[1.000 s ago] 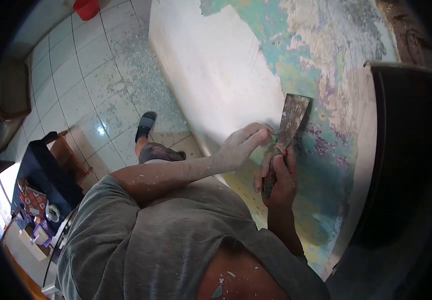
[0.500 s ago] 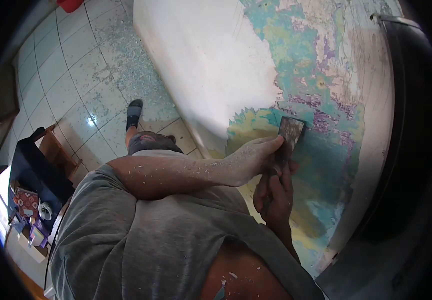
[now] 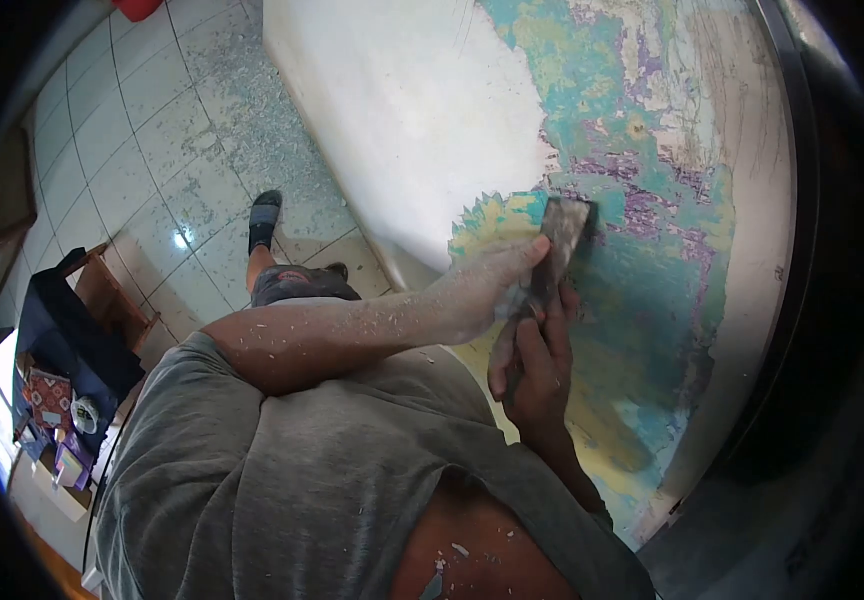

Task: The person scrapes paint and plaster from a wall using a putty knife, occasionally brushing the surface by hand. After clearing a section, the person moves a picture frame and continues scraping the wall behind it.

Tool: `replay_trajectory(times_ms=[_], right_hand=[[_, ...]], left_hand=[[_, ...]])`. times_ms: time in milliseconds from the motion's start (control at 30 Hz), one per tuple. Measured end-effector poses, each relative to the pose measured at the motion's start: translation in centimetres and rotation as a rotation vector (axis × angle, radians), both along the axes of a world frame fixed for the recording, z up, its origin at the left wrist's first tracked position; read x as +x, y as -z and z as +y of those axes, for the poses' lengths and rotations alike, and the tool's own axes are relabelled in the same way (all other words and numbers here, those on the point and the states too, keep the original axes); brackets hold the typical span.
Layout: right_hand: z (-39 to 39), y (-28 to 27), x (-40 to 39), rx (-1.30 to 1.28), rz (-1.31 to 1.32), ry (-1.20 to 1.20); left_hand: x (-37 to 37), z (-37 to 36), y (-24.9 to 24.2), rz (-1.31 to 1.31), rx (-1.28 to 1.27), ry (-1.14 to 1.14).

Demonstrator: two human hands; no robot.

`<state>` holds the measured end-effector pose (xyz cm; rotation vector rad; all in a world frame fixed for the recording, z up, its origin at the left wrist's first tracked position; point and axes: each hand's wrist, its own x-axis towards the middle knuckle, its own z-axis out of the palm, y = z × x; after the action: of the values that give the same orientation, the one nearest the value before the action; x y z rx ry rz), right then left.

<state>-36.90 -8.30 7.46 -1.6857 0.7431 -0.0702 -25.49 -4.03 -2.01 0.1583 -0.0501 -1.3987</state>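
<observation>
Gripping a scraper (image 3: pixel 560 242) in closed fingers, by handle in right hand (image 3: pixel 539 378), by blade in left hand (image 3: pixel 482 292), probably to steady it against patchy paint (image 3: pixel 642 290).

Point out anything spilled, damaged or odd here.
Loose flakes litter the floor tiles, and the painted surface beside them looks damaged around the scraper: green and purple patches meet smooth white at a ragged edge.

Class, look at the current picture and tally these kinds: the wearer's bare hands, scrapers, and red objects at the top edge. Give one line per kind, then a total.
Bare hands: 2 (left hand, right hand)
Scraper: 1
Red object, partly cut off: 1
Total: 4
</observation>
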Motion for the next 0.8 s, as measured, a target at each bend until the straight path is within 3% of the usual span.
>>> replay_trajectory(times_ms=[100, 200, 233, 367, 433, 533, 733, 800], right_hand=[[-1.0, 0.7, 2.5, 0.078, -0.02, 0.051], [-1.5, 0.8, 4.2, 0.193, -0.038, 0.16], [-1.4, 0.4, 4.5, 0.239, -0.062, 0.079], [0.1, -0.6, 2.0, 0.172, -0.019, 0.045], [1.2, -1.1, 1.6, 0.123, 0.02, 0.159], [0.6, 1.0, 3.3, 0.058, -0.033, 0.108], [0.6, -0.7, 1.6, 0.32, -0.041, 0.158], [0.8, -0.8, 2.7, 0.194, -0.03, 0.152]], left_hand=[[-0.4, -1.6, 0.7, 0.017, -0.033, -0.125], [3.7, -0.2, -0.7, -0.002, 0.064, -0.086], [3.7, -0.2, -1.1, 0.018, 0.061, -0.133], [0.6, 0.0, -0.3, 0.055, 0.006, -0.096], [0.6, -0.7, 0.0, 0.042, 0.039, -0.097], [2.6, 0.2, 0.4, 0.017, 0.042, -0.038], [1.5, 0.5, -1.2, 0.034, 0.024, -0.044], [1.7, 0.4, -1.5, 0.066, 0.041, -0.044]])
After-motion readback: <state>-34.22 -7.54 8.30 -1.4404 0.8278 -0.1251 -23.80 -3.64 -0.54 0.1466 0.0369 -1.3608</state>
